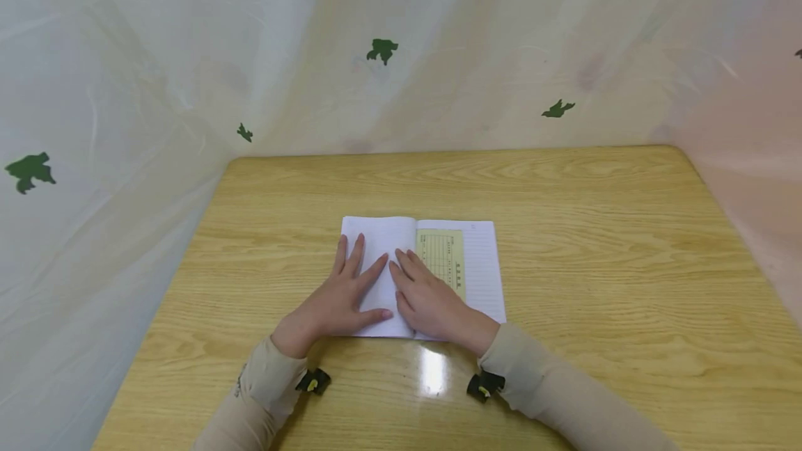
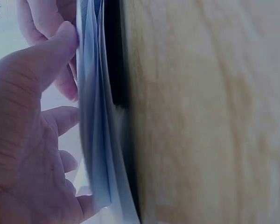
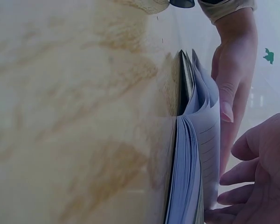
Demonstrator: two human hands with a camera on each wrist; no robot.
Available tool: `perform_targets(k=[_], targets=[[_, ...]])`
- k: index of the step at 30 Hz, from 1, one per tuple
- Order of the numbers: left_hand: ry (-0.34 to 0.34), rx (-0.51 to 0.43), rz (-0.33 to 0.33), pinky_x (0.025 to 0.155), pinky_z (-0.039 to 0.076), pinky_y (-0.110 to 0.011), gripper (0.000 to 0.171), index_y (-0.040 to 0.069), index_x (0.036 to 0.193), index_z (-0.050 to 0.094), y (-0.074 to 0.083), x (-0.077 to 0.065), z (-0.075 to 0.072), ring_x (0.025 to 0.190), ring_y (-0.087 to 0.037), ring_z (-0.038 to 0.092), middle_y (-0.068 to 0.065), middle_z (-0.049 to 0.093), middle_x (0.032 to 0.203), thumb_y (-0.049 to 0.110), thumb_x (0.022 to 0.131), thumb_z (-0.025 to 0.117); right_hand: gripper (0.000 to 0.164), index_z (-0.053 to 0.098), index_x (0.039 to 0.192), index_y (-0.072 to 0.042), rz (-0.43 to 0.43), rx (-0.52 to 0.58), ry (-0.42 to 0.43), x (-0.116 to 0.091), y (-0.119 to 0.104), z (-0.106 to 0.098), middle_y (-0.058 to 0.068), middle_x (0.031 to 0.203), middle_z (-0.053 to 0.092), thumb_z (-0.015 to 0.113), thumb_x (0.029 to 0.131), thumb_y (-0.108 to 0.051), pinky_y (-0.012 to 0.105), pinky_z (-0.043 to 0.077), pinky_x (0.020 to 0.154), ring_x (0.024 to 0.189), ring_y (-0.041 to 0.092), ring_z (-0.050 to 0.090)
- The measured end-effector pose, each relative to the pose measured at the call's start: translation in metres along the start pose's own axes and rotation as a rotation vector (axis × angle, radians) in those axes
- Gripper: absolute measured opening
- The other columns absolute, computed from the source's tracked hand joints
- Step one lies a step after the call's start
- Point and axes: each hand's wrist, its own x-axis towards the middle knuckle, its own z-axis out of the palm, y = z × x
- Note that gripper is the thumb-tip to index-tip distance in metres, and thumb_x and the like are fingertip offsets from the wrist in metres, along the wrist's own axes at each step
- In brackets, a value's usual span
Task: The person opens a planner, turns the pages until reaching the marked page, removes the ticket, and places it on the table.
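An open notebook (image 1: pixel 482 270) with lined white pages lies on the wooden table. On its right page, close to the fold, is a yellowish printed slip (image 1: pixel 452 256) with a grid, partly covered by a hand. My left hand (image 1: pixel 335 298) rests on the left page with its fingers spread and straight. The right hand (image 1: pixel 432 301) lies across the fold, its straight fingertips touching the left page. Side on, the right wrist view shows the pages (image 3: pixel 207 135) curving up at the fold, and the left thumb (image 3: pixel 227 105) on the paper.
The wooden table (image 1: pixel 595 242) extends around the notebook on every side. A pale curtain with green leaf shapes (image 1: pixel 382 51) hangs behind it and along both sides. Dark bands (image 1: pixel 313 381) with small yellow marks sit at both sleeve cuffs.
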Motion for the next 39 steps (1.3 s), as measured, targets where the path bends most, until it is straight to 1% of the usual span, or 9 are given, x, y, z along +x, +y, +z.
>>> perform_targets(k=[5, 10, 14, 20, 24, 28, 32, 36, 39], targets=[[0.015, 0.036, 0.024, 0.107, 0.022, -0.066, 0.093, 0.017, 0.155, 0.026, -0.001, -0.001, 0.0, 0.14, -0.053, -0.016, -0.03, -0.007, 0.157, 0.063, 0.084, 0.063, 0.051, 0.041, 0.144, 0.006, -0.029, -0.043, -0.045, -0.001, -0.001, -0.002, 0.025, 0.154, 0.028, 0.048, 0.101, -0.02, 0.048, 0.024, 0.114, 0.142, 0.042, 0.024], [0.003, 0.06, 0.024, 0.109, 0.015, -0.067, 0.094, 0.019, 0.155, 0.027, -0.001, -0.001, 0.0, 0.141, -0.052, -0.014, -0.029, -0.006, 0.158, 0.064, 0.081, 0.066, 0.051, 0.041, 0.144, 0.005, -0.057, -0.084, -0.088, -0.002, -0.001, -0.001, 0.023, 0.155, 0.028, 0.048, 0.101, -0.021, 0.046, 0.023, 0.115, 0.143, 0.04, 0.023], [-0.003, 0.073, 0.037, 0.108, 0.013, -0.071, 0.093, 0.019, 0.154, 0.03, 0.0, -0.001, -0.001, 0.141, -0.053, -0.01, -0.028, 0.0, 0.159, 0.063, 0.081, 0.067, 0.051, 0.041, 0.145, 0.004, -0.072, -0.106, -0.112, -0.003, 0.001, 0.0, 0.021, 0.156, 0.026, 0.048, 0.102, -0.022, 0.045, 0.022, 0.116, 0.144, 0.037, 0.022], [-0.048, 0.065, 0.04, 0.109, 0.011, -0.069, 0.092, 0.018, 0.155, 0.028, 0.001, -0.001, -0.001, 0.143, -0.051, -0.004, -0.026, 0.006, 0.159, 0.063, 0.083, 0.064, 0.049, 0.041, 0.145, 0.002, -0.084, -0.054, -0.123, -0.005, 0.004, -0.003, 0.018, 0.155, 0.029, 0.047, 0.102, -0.02, 0.044, 0.023, 0.116, 0.145, 0.034, 0.023], [-0.065, 0.043, 0.043, 0.109, 0.013, -0.069, 0.093, 0.018, 0.155, 0.027, 0.0, -0.001, 0.0, 0.142, -0.052, -0.004, -0.027, 0.005, 0.159, 0.062, 0.083, 0.065, 0.046, 0.046, 0.143, 0.0, -0.096, 0.016, -0.072, -0.006, 0.008, -0.007, 0.016, 0.152, 0.037, 0.049, 0.101, -0.018, 0.044, 0.027, 0.114, 0.142, 0.033, 0.03], [-0.069, 0.029, 0.047, 0.108, 0.015, -0.07, 0.093, 0.017, 0.155, 0.028, 0.0, -0.001, -0.001, 0.142, -0.053, -0.003, -0.027, 0.005, 0.159, 0.061, 0.083, 0.066, 0.042, 0.053, 0.139, -0.002, -0.083, 0.081, 0.02, -0.007, 0.012, -0.013, 0.015, 0.147, 0.046, 0.052, 0.099, -0.016, 0.045, 0.032, 0.112, 0.138, 0.032, 0.039], [-0.073, 0.044, 0.048, 0.108, 0.016, -0.069, 0.093, 0.017, 0.155, 0.028, 0.001, 0.0, -0.002, 0.142, -0.054, -0.001, -0.028, 0.006, 0.158, 0.062, 0.083, 0.066, 0.04, 0.056, 0.137, -0.004, -0.031, 0.096, 0.092, -0.006, 0.018, -0.02, 0.013, 0.144, 0.05, 0.053, 0.099, -0.017, 0.044, 0.033, 0.111, 0.135, 0.03, 0.042], [-0.08, 0.053, 0.043, 0.108, 0.016, -0.069, 0.093, 0.017, 0.155, 0.028, 0.001, 0.0, -0.002, 0.142, -0.053, -0.001, -0.028, 0.006, 0.158, 0.063, 0.083, 0.065, 0.041, 0.056, 0.136, -0.004, 0.013, 0.087, 0.152, -0.005, 0.028, -0.027, 0.014, 0.143, 0.051, 0.056, 0.097, -0.016, 0.046, 0.036, 0.109, 0.133, 0.031, 0.045], [-0.082, 0.053, 0.039, 0.108, 0.016, -0.069, 0.093, 0.017, 0.155, 0.029, 0.001, 0.0, -0.002, 0.142, -0.053, -0.001, -0.027, 0.006, 0.158, 0.063, 0.082, 0.065, 0.043, 0.056, 0.136, -0.003, 0.066, 0.086, 0.188, -0.004, 0.036, -0.033, 0.017, 0.142, 0.051, 0.059, 0.096, -0.016, 0.049, 0.038, 0.107, 0.131, 0.034, 0.046]])
